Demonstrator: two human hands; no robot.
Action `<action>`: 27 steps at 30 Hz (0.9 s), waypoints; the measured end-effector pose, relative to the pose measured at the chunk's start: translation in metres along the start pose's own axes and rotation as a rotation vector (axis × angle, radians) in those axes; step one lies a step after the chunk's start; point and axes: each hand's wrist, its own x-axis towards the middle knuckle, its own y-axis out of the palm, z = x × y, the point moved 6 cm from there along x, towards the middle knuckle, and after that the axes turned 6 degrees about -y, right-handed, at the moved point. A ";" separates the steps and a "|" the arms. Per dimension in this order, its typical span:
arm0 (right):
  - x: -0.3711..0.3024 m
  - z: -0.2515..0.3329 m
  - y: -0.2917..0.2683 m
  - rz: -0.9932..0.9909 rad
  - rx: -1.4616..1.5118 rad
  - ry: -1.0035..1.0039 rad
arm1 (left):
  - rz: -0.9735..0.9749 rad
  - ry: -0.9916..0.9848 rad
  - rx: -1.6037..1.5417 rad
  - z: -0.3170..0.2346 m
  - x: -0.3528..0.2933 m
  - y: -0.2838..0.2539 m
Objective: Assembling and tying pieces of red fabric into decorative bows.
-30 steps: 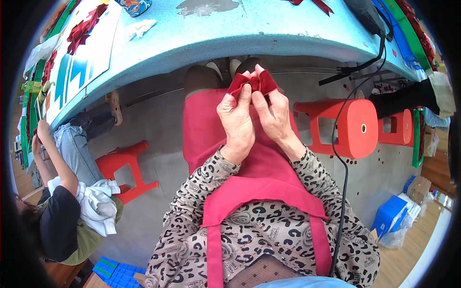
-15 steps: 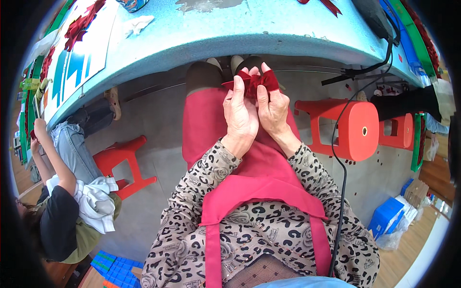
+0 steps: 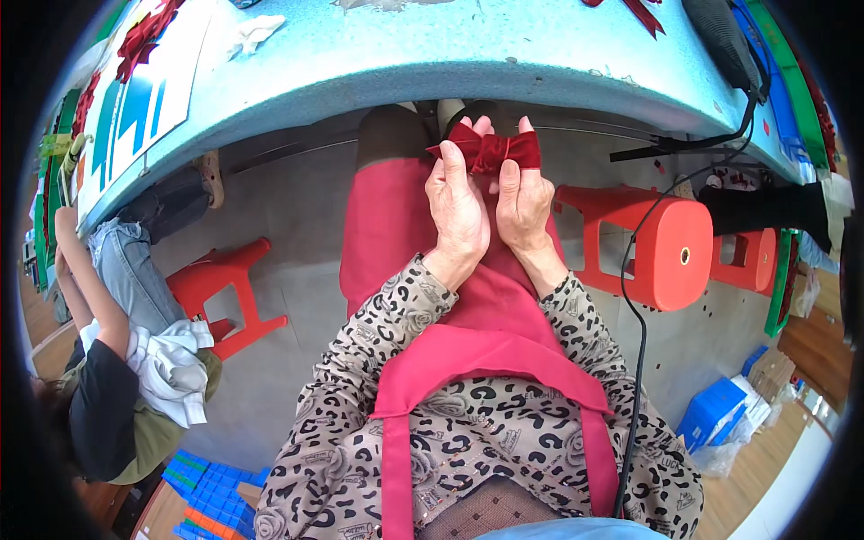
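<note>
Two bare hands hold a dark red bow (image 3: pixel 490 151), upper centre of the frame.
The left hand (image 3: pixel 461 216) clamps the bow's left side between thumb and fingers; the right hand (image 3: pixel 526 211) clamps its right side. A pale blue table (image 3: pixel 387 85) curves across the top.

Crumpled white scrap (image 3: pixel 255 36) seen on light-blue tabletop (image 3: pixel 405 54); red stools (image 3: pixel 682 256) set on grey floor (image 3: pixel 288 387); blue boxes (image 3: pixel 211 490) gathered at lower left; co-worker (image 3: pixel 103 409) seen at left.
</note>
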 end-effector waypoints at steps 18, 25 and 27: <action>-0.004 -0.016 0.010 0.134 -0.322 0.008 | -0.080 0.473 0.985 -0.019 0.010 -0.030; 0.000 -0.048 0.007 0.003 -0.310 -0.060 | -0.077 0.274 0.381 0.006 0.046 -0.043; 0.002 -0.049 0.003 0.006 -0.179 0.005 | 0.000 0.157 0.370 0.026 0.048 -0.041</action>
